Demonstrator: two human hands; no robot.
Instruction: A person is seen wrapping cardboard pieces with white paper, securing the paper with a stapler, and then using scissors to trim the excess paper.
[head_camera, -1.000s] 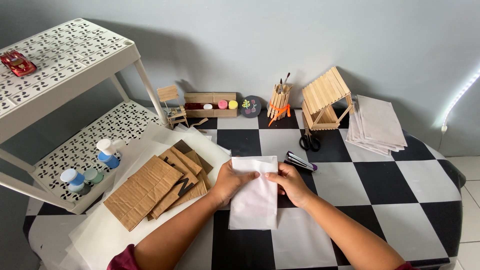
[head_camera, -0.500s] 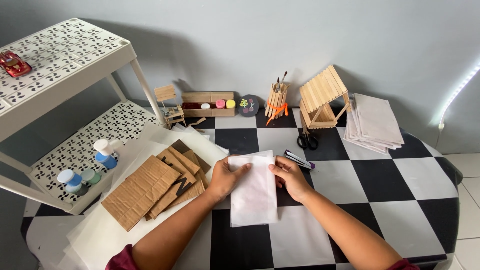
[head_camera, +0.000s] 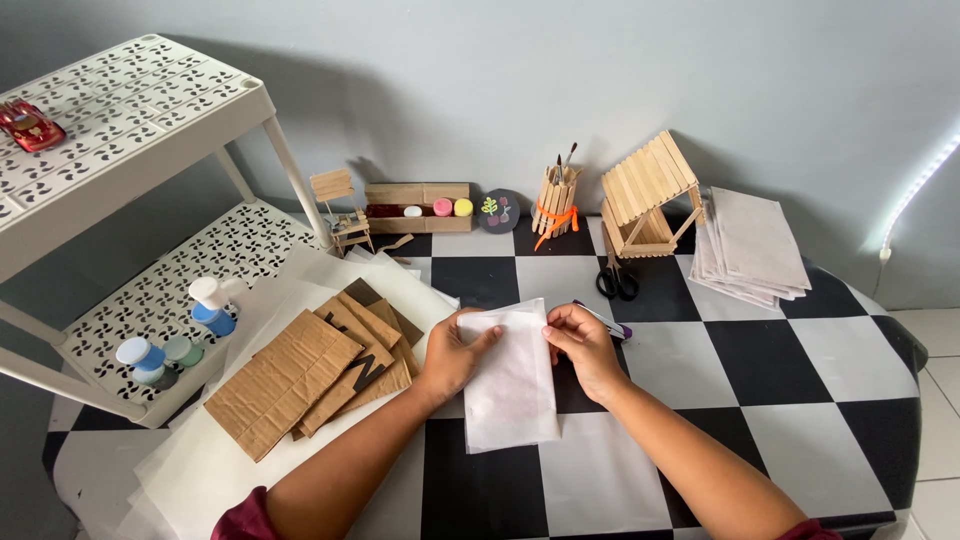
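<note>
Two bare forearms reach in from the bottom edge over a black-and-white checkered surface (head_camera: 760, 400). Between them lies a thin white paper sheet (head_camera: 510, 385), folded into a tall rectangle, flat near the middle of the surface. The left hand (head_camera: 450, 355) rests on the sheet's upper left edge, fingers closed lightly over it. The right hand (head_camera: 580, 345) pinches the upper right edge between thumb and fingertips. The sheet looks very light, limp and faintly see-through, so it would likely crease or tear easily; the edges and corners seem the safest places to take hold.

Just left of the hands sits a fanned pile of brown cardboard pieces (head_camera: 310, 375) on large pale sheets. Just beyond the right hand a purple-tipped pen (head_camera: 605, 322) lies. Farther back are black scissors (head_camera: 615, 280), a small craft-stick house (head_camera: 648, 195), a stick-built brush holder (head_camera: 555, 205), and a stack of white papers (head_camera: 750, 250). At far left stands a white perforated shelf rack (head_camera: 130, 120) holding small paint pots (head_camera: 160, 355).
</note>
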